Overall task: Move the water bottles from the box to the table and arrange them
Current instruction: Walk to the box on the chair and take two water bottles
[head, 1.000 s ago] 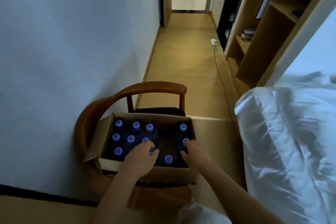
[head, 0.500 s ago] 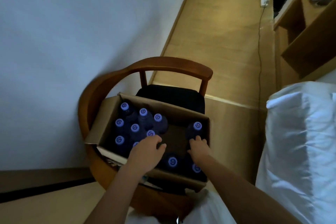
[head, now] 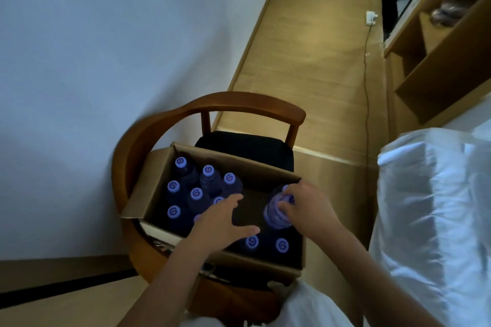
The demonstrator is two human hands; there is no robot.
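Cardboard box [head: 156, 180]: R hand [head: 308, 210] grips ribbed plastic bottle [head: 275, 216]; L hand [head: 223, 223] fingers spread.

Bare gap mid-box [head: 271, 171] between capped bottles [head: 196, 193]; chair arm [head: 239, 103] rings it.

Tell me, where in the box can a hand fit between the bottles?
In the cardboard box, a dark bare patch lies mid-box, between the left hand and the bottle the right hand grips. The capped bottles on the left stand crowded.
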